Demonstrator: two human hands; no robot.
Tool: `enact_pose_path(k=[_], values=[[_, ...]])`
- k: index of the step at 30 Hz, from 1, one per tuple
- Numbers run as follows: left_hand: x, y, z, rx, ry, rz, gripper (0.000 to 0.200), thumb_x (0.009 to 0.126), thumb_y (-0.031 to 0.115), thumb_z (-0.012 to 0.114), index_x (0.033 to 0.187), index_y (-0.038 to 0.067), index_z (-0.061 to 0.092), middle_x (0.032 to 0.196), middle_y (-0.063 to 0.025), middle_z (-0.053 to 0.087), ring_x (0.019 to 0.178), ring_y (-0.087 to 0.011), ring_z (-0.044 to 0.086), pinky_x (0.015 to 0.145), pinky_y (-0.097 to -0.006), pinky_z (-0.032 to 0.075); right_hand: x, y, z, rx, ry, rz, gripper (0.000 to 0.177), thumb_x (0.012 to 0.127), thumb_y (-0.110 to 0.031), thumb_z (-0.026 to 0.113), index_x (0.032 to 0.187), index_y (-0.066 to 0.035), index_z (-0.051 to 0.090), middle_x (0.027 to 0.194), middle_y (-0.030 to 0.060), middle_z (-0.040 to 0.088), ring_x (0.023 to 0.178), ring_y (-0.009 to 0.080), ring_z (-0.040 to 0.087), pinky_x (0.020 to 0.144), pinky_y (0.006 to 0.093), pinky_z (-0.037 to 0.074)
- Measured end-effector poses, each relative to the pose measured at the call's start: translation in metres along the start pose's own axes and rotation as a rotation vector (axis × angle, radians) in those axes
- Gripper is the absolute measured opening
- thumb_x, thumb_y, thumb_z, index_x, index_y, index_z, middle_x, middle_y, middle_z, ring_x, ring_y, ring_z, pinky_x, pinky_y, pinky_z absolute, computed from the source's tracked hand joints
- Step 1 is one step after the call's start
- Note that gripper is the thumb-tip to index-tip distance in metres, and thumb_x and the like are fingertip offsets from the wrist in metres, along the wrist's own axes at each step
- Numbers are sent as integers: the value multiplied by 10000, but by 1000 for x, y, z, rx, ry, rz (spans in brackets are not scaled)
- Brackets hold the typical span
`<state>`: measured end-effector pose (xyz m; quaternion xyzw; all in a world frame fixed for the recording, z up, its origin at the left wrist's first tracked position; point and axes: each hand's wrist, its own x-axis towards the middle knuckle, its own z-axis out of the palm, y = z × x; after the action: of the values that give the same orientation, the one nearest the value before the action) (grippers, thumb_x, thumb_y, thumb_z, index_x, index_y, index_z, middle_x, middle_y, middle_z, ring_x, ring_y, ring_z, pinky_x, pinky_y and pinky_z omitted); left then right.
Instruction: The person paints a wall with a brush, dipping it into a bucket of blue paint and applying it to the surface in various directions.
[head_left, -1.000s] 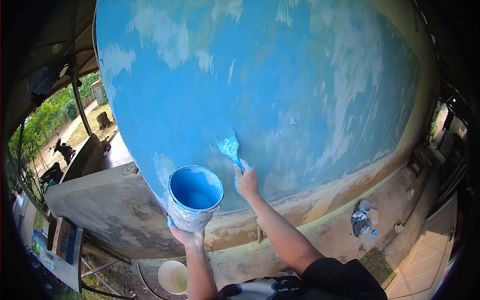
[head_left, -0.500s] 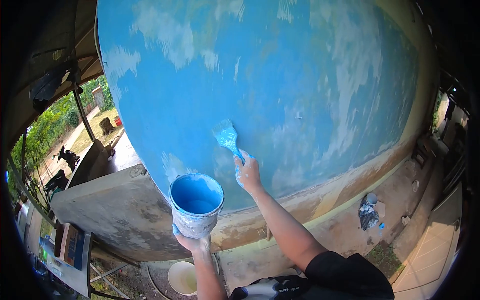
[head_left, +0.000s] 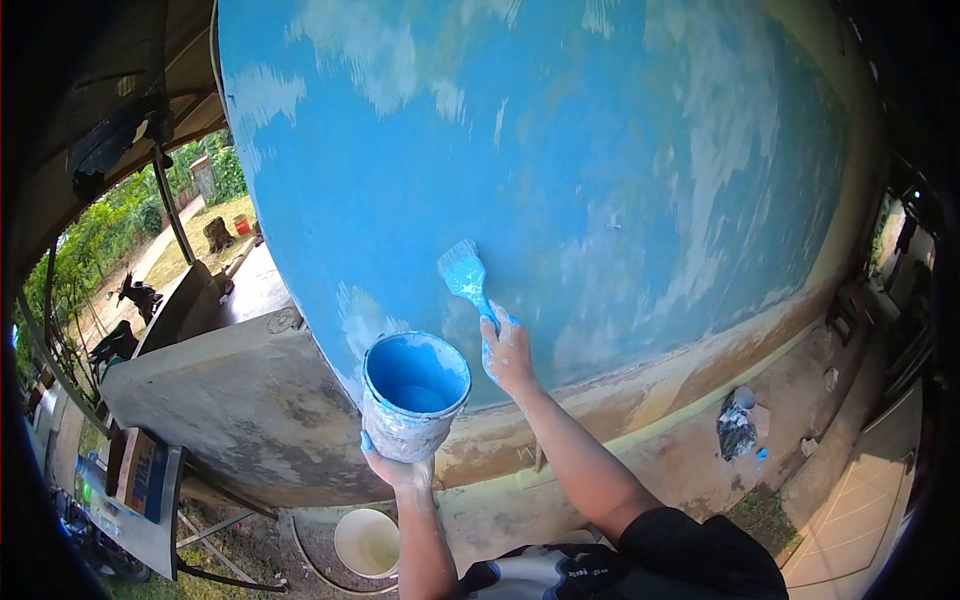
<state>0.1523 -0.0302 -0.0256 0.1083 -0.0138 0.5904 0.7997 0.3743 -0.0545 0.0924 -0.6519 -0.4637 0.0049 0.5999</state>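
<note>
My left hand (head_left: 400, 468) supports a paint bucket (head_left: 408, 436) from underneath, its fingers wrapped around the paint-smeared base. Blue paint lies in the bottom of the bucket. In my right hand (head_left: 508, 352) is the handle of a wide paintbrush (head_left: 466, 274), bristles pointing up and left. Blue paint coats the brush and spots my fingers. Behind it stands a wall (head_left: 380, 200), mostly blue with several paler, streaky patches; the bristles overlap the blue area in this view.
A white bucket (head_left: 367, 545) stands on the ground below. To the left are a low concrete wall (head_left: 240, 400) and a table (head_left: 165, 500) with a box (head_left: 143, 474). A paint-stained plastic bag (head_left: 737, 436) lies on the ledge at right.
The brush and my right hand have shifted slightly right in view, and the held bucket has moved right and a little up. The whole view has also shifted somewhat.
</note>
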Motion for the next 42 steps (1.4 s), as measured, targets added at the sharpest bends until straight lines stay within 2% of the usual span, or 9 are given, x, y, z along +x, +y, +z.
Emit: enact_pose_path(k=[6,8,17,21,23,26,36,38,42], values=[[-1,7,-14,-19,3,-27,682,1015,510,423,1558,97,419,1604,-148,430,1450,-391,444,1175,-603,402,-36,76,21,-63,121,-43,344,1011,-183,606,1227,80,653,846,248,678,765,399,628,714,461,485],[-2,11,-15,-19,-11,-30,684,1013,509,427,1560,98,418,1607,-150,426,1451,-393,442,1176,-604,400,-52,68,8,207,-179,567,350,1011,-169,603,1253,80,648,893,267,700,801,423,658,731,477,497],[-5,8,-26,-76,52,-15,755,981,599,390,1591,154,372,1647,-159,349,1451,-482,383,1096,-752,352,-6,27,23,-92,-8,-59,338,1024,-194,590,1228,67,656,879,261,702,783,450,660,714,494,496],[-7,7,-22,19,47,20,746,982,591,414,1586,153,384,1647,-158,351,1448,-470,397,1105,-735,369,-40,109,40,-86,78,-72,301,1024,-202,603,1162,59,667,779,211,680,684,373,650,654,467,485],[-13,10,-21,-2,61,23,745,981,590,424,1584,154,387,1647,-158,352,1446,-467,402,1108,-727,377,-54,150,44,49,-135,451,280,1027,-202,610,1133,47,677,693,143,629,603,260,603,595,428,463],[-21,10,-11,0,77,33,690,1016,524,418,1554,92,428,1608,-149,429,1447,-398,448,1169,-599,408,-56,61,-2,-58,-116,383,294,1029,-197,565,1118,65,664,871,286,683,866,464,667,770,535,493],[-20,-8,-10,11,61,12,679,1022,507,408,1555,86,430,1605,-153,433,1451,-392,445,1181,-584,398,-27,123,-2,-67,120,160,288,1020,-192,579,1097,68,676,840,272,676,805,446,655,744,524,478],[-20,-11,-13,-3,50,-7,682,1020,511,411,1556,90,430,1608,-152,427,1455,-393,438,1176,-600,398,-37,161,-5,57,-34,436,224,1002,-172,645,1006,45,701,670,39,552,601,147,515,564,370,402],[-15,-18,3,-10,39,-105,670,1013,515,421,1551,116,443,1607,-145,430,1450,-392,442,1164,-637,394,-26,89,-73,-80,-138,287,195,977,-160,666,985,33,694,734,90,595,650,207,543,610,381,424]])
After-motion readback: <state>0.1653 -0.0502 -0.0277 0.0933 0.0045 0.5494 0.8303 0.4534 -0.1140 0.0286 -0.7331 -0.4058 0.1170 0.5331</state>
